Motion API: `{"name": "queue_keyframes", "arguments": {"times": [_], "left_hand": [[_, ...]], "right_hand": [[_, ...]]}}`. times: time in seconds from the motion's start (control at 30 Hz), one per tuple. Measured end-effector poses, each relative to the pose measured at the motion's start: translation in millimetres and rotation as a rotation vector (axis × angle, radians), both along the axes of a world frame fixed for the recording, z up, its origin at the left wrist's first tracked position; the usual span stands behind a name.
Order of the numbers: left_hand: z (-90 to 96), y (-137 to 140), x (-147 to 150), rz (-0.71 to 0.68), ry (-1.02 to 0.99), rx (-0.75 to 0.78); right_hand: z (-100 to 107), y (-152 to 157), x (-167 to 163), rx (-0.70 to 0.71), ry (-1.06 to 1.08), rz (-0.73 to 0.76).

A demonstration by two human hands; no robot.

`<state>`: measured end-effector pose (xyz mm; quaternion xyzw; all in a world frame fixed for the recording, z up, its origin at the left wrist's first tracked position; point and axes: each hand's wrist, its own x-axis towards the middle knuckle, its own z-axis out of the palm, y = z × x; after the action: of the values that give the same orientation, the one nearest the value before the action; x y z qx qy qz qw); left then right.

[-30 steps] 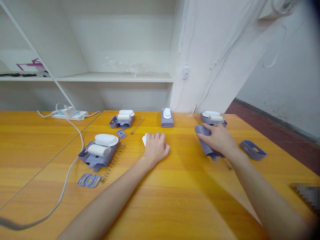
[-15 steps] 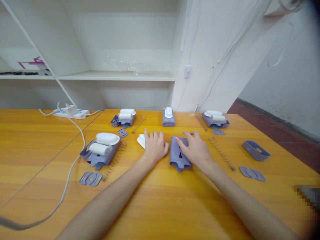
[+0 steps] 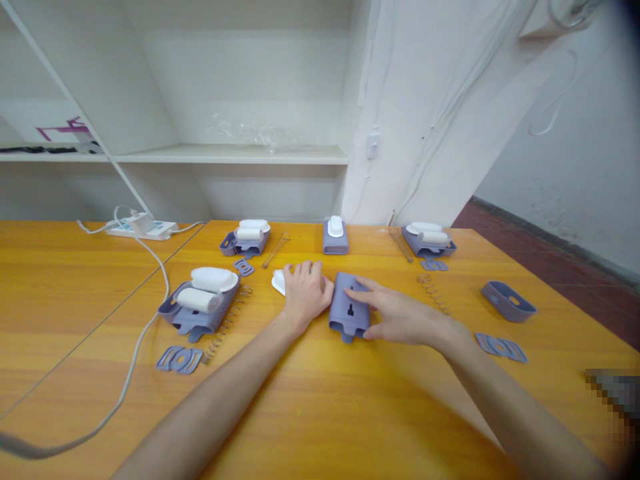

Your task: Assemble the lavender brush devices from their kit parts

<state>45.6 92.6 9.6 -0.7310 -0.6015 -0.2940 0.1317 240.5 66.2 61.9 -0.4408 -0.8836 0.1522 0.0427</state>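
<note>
A purple plastic case (image 3: pixel 343 308) lies on the wooden table in front of me, with a dark keyhole-shaped slot on its upper face and a tab at its near end. My right hand (image 3: pixel 400 313) grips its right side, the fingers on the upper face and the thumb by the near right edge. Just left of the case, my left hand (image 3: pixel 306 293) rests palm down with curled fingers over a white plastic piece (image 3: pixel 278 283). Most of that piece is hidden beneath the hand. A coil spring (image 3: pixel 433 292) lies beyond my right wrist, which covers its near end.
Purple cases with white parts stand left (image 3: pixel 207 300), back left (image 3: pixel 253 239), back centre (image 3: pixel 335 237) and back right (image 3: pixel 429 240). A purple ring-shaped cap (image 3: pixel 509 301) and slotted plate (image 3: pixel 501 347) lie right. A white cable (image 3: pixel 135 360) runs from a power strip (image 3: pixel 143 230).
My right hand has turned and shifted so its thumb is at the case's near right edge. The case has slid slightly left, closer to my left hand, whose fingers are more curled.
</note>
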Motion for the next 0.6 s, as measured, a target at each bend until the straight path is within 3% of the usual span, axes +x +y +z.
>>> {"name": "queue_keyframes", "arguments": {"times": [0.17, 0.33, 0.43, 0.6], "left_hand": [[-0.9, 3.1, -5.5, -0.038, -0.147, 0.051], [-0.8, 4.8, -10.1, -0.043, -0.251, 0.098], [-0.2, 3.2, -10.0, -0.1, -0.247, 0.13], [-0.2, 0.6, -9.5, -0.147, -0.232, 0.19]], "right_hand": [[-6.2, 7.1, -4.7, 0.2, 0.05, -0.065], [-31.9, 13.9, -22.8, 0.47, 0.142, -0.094], [-41.4, 14.4, -28.0, 0.529, 0.157, -0.169], [-39.3, 8.5, -27.3, 0.545, 0.066, -0.156]]}}
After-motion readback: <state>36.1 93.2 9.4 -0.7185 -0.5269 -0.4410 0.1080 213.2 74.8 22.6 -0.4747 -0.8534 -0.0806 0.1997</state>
